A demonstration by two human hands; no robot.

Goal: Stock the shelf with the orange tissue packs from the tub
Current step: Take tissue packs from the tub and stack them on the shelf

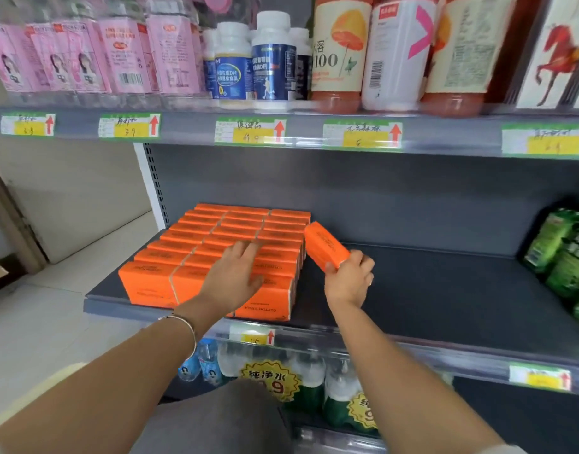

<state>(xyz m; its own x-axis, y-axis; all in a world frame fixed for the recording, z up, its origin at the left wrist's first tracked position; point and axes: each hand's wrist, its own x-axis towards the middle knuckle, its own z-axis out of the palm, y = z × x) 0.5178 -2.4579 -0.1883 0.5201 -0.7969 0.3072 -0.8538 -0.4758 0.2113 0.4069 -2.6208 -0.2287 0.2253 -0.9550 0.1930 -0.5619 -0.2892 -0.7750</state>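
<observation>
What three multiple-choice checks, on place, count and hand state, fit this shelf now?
1. Where is the block of orange tissue packs?
A. left end of the grey shelf
B. its right end
C. spread along its whole length

2. How many packs wide is the block?
A. two
B. three
C. five

3. What is the right hand doing?
A. hanging empty
B. lying flat on the block
C. gripping one tilted orange tissue pack

Key: 1 A, the block sits at the shelf's left end; 2 B, three columns show on top; 3 C, fingers curl round the pack beside the block.
</observation>
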